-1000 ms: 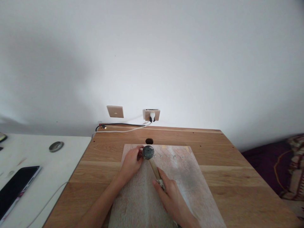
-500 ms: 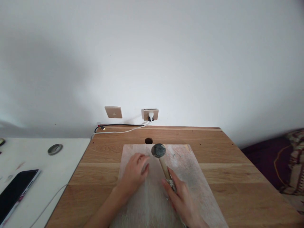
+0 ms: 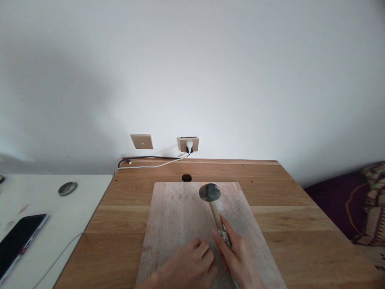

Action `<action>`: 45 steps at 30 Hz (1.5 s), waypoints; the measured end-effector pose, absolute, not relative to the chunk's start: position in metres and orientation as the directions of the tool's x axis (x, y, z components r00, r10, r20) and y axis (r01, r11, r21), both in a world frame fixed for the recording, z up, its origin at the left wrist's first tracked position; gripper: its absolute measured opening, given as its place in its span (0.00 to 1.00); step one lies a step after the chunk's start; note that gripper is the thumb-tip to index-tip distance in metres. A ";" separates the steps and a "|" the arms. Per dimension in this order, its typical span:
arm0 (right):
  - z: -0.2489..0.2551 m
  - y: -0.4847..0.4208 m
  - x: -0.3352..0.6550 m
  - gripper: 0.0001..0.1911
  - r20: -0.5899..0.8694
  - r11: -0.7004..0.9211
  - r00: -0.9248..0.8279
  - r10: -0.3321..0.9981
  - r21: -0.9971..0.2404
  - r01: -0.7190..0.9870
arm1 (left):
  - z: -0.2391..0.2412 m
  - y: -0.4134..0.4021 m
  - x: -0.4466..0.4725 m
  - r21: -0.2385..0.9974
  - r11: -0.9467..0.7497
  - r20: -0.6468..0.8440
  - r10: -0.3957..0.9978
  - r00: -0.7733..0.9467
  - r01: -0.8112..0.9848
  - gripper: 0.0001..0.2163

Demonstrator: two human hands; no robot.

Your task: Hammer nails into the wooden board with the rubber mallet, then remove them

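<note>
My right hand (image 3: 237,255) is wrapped round the handle of a mallet (image 3: 209,192) with a dark, rounded head and a pale wooden shaft. The mallet head is over the back part of a pale, worn wooden board (image 3: 168,224). Low in the view, my left hand (image 3: 192,265) is over the nearer part of this board with its fingers curled in, close to the right hand. What those fingers hold, if anything, is hidden. Several tiny marks or nails, too small to tell which, run in a row near the board's far edge.
The board lies on a brown wooden table (image 3: 279,228) against a white wall. Cables run along its back to a wall socket (image 3: 189,144). On the white surface at left are a phone (image 3: 21,241) and a roll of tape (image 3: 67,188). Purple fabric (image 3: 333,200) is at right.
My left hand has moved from the board's back left toward me and right, its fingers now curled. The mallet in my right hand has shifted slightly right.
</note>
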State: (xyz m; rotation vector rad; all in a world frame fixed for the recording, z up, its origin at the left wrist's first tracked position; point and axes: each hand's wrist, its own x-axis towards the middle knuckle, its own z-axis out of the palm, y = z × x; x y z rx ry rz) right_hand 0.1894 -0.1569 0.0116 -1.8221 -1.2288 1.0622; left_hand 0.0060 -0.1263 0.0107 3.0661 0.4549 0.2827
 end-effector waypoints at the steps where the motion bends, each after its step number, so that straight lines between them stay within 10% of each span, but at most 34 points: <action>1: 0.011 -0.157 0.189 0.44 -0.248 -0.316 0.219 0.944 -0.870 0.379 | 0.011 -0.122 0.002 0.074 -0.944 0.165 0.331 0.929 0.323 0.07; 12: 0.008 -0.164 0.178 0.44 -0.310 -0.346 0.153 0.938 -0.855 0.387 | -0.011 -0.017 -0.074 0.708 -0.354 0.236 0.934 0.267 0.612 0.09; 45: 0.007 -0.128 0.129 0.32 -0.260 -0.155 -0.120 0.958 -0.823 0.547 | -0.019 -0.013 -0.075 0.768 -0.263 0.150 0.960 0.235 0.584 0.22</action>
